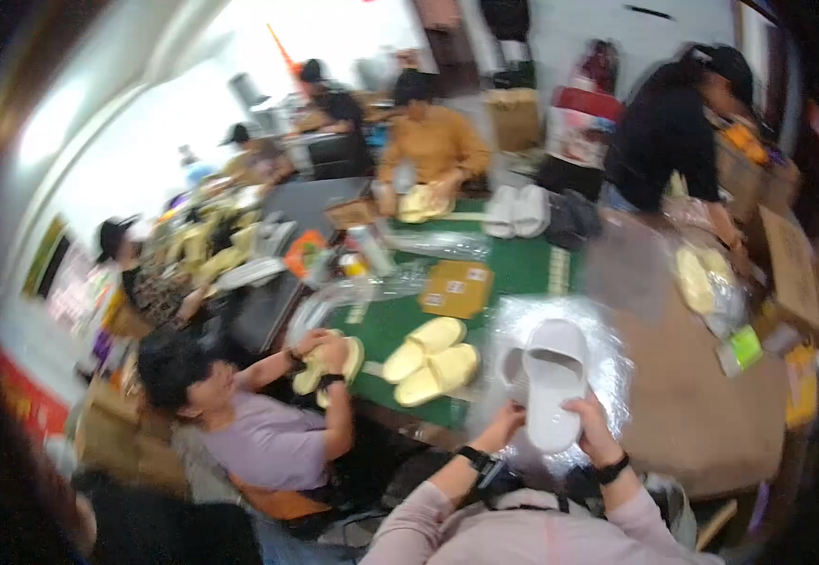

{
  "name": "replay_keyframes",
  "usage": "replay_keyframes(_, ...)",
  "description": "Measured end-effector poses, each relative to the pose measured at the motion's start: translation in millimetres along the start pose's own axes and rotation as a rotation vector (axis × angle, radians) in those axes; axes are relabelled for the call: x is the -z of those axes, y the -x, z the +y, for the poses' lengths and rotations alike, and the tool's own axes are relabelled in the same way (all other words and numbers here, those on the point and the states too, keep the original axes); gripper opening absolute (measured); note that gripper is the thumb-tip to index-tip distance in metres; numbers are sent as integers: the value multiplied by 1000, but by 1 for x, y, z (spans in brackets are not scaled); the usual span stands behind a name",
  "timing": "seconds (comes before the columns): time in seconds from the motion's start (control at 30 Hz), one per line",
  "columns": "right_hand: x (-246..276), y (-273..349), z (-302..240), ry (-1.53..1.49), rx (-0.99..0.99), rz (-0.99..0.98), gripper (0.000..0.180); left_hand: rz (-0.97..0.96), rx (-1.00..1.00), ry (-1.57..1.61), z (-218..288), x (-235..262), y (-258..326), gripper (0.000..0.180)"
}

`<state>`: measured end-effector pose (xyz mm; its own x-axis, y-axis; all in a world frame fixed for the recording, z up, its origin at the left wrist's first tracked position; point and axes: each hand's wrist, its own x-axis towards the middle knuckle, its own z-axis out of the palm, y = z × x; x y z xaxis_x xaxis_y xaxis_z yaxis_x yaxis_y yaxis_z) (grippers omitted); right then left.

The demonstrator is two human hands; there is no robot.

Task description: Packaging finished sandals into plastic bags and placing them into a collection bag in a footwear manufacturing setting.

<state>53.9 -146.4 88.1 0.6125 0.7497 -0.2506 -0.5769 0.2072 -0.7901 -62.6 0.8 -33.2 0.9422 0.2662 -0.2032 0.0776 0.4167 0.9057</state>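
A pale grey-white slipper point(553, 424) is held up in front of me, its sole end toward my body. My right hand point(598, 433) grips its right edge, thumb on the footbed. At the left edge of the heel, my left hand point(499, 428) has its fingers closed on the slipper's side. A second pale slipper point(513, 367) shows partly behind the first, which hides most of it. Beneath both lies a shiny clear plastic wrap point(607, 344) on the table.
Left of me, a pair of yellow slippers point(433, 363) lies on the green mat point(513, 264), near a brown cardboard piece point(457, 287). A co-worker point(268, 424) handles yellow slippers. Grey slippers point(516, 212) stand farther off. Brown table surface point(692, 405) extends right, toward cardboard boxes point(786, 264).
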Motion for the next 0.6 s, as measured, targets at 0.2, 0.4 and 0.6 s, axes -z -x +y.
replay_keyframes(0.2,28,27,-27,197,-167,29,61,298,298,368,-8,-9,-26,31)
replay_keyframes(0.4,70,37,-20,298,-58,304,55,-29,420,378,-42,46,-51,24)
replay_keyframes(0.6,138,14,48,893,117,566,55,15,605,279,-55,49,-67,38)
